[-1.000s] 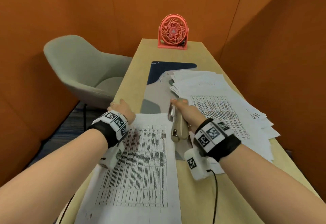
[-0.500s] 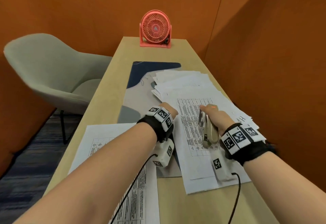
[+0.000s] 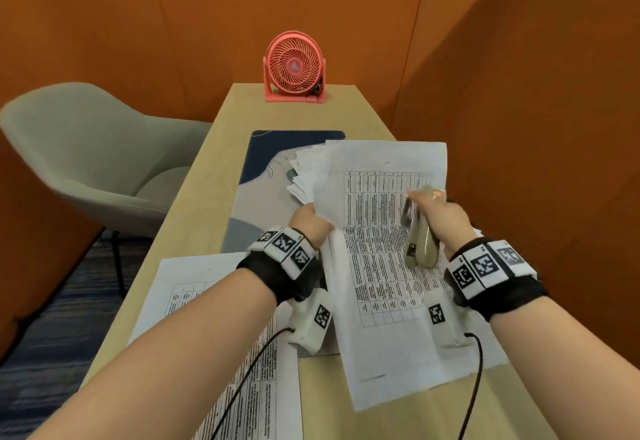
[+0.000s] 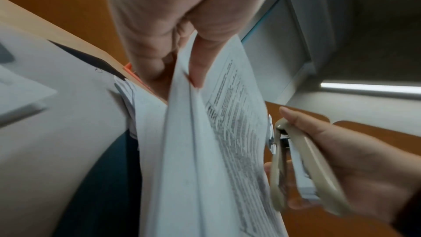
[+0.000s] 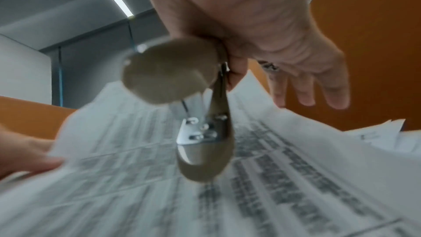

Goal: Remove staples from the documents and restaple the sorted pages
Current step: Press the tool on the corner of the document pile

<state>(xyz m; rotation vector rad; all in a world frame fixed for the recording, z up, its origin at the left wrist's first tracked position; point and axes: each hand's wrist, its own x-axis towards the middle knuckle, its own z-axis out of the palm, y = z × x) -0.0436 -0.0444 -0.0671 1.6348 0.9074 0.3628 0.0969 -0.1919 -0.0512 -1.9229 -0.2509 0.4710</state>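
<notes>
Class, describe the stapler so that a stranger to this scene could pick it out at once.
Start at the pink fan at the desk's far end and come toward the papers. Above them, the right hand grips the stapler: the only beige and metal tool among white sheets.

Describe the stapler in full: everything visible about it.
The stapler is small, with a beige casing that looks like plastic and a shiny metal magazine and hinge plate between its two arms. The arms stand slightly apart at the mouth; nothing visibly sits between them. The right hand grips it in the air, thumb on the front tip, mouth pointing away from the person. It hangs above the printed sheets that the left hand pinches at their edge. Whether it touches the paper cannot be told.
</notes>
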